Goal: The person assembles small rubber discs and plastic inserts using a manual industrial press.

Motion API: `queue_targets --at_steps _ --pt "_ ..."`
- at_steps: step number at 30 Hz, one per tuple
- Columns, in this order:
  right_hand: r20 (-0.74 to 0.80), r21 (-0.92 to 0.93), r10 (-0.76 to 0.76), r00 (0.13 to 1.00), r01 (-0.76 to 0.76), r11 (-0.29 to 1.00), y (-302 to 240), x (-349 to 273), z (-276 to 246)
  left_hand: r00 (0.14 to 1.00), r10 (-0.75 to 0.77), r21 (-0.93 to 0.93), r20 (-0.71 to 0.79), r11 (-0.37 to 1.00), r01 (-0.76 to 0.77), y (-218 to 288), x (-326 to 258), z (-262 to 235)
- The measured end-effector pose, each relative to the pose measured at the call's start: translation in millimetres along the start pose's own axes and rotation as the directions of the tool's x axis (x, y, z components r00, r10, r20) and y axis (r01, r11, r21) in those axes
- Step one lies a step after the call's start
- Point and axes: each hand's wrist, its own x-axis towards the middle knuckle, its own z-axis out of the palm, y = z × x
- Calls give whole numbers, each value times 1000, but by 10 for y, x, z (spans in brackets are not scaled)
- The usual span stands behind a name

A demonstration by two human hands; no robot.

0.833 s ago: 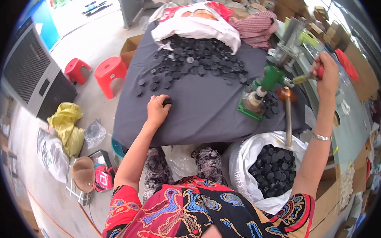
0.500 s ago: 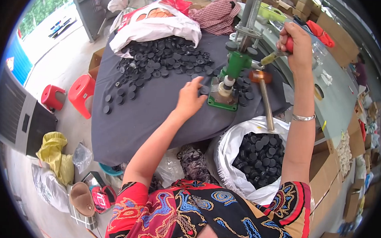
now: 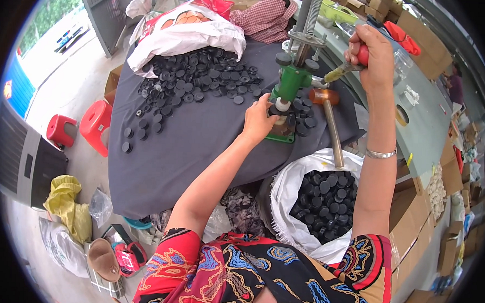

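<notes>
A green hand press point(image 3: 293, 84) stands on the dark cloth of the table. My right hand point(image 3: 375, 57) is closed around the red-knobbed end of its lever point(image 3: 338, 73), held up to the right. At the press base, under the white tip of the ram, my left hand point(image 3: 258, 120) has its thumb and fingers around a black round cap point(image 3: 276, 112), partly hidden by them. Many such caps point(image 3: 194, 77) spill out of a white and red sack point(image 3: 204, 35) beyond my left hand. A few more caps lie right of the press.
A mallet point(image 3: 331, 122) with an amber head lies right of the press. Below the table edge, an open white sack point(image 3: 283, 198) holds many black caps. Red stools point(image 3: 95, 126) stand at the left, and a pale green table point(image 3: 422, 136) runs along the right.
My left hand has moved right, from the cloth beside the press to its base, with a black cap at its fingers. My right hand stays on the lever. The whole view has shifted slightly.
</notes>
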Motion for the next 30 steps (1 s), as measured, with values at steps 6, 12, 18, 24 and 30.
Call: queue_targets --at_steps 6,12,18,24,30 --pt "-16 -24 4 1000 -5 1000 -26 -66 -6 995 -94 -6 43 996 94 41 58 159" --pt "-39 -92 -10 999 6 996 -31 -438 47 994 -89 26 60 996 88 66 103 208" --pt "204 -397 -334 920 389 831 664 -1617 64 998 40 6 -52 999 -40 -140 -120 -102" --pt "256 -448 -389 885 465 764 791 -1775 94 967 157 386 -199 920 -70 -335 -479 -975" --pt "126 -543 -195 973 232 807 453 -1713 -68 907 187 784 -378 585 206 -659 -553 -1892"
